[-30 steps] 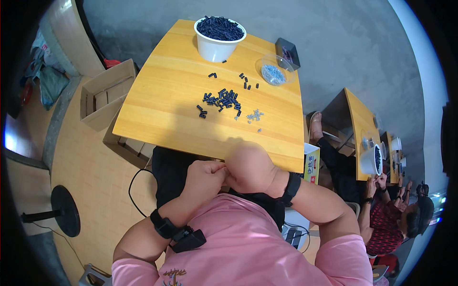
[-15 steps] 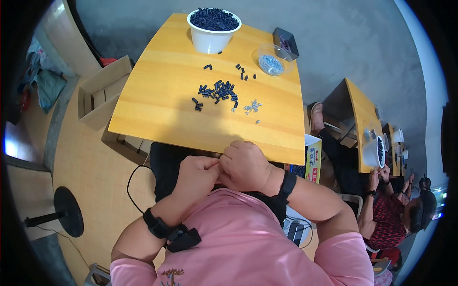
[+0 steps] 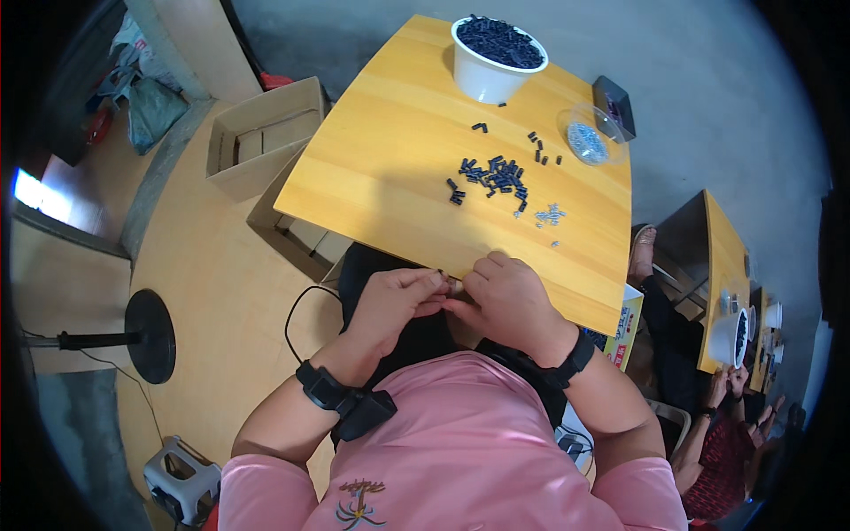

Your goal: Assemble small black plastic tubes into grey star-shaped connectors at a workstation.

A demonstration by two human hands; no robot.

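Observation:
My left hand (image 3: 396, 305) is closed in a pinch at the table's near edge, a tiny dark bit showing at its fingertips. Close against it, my right hand (image 3: 512, 294) has its fingers curled in; what they hold is too small and hidden to name. Beyond the hands, a loose pile of short black tube-like pieces (image 3: 502, 175) lies on the yellow wooden table (image 3: 354, 168). Beside that pile, to the right, are several small silvery pieces (image 3: 550, 215).
At the table's far side stand a white tub (image 3: 490, 81) heaped with black pieces, a clear bowl (image 3: 588, 142) of silvery pieces and a dark tray (image 3: 614, 106). Cardboard boxes (image 3: 266, 133) sit left of the table. A person (image 3: 722, 460) works at another table on the right.
The view has shifted, so the table sits further right in it. My hands, overlapping before, have drawn slightly apart, and the left fingertips now show.

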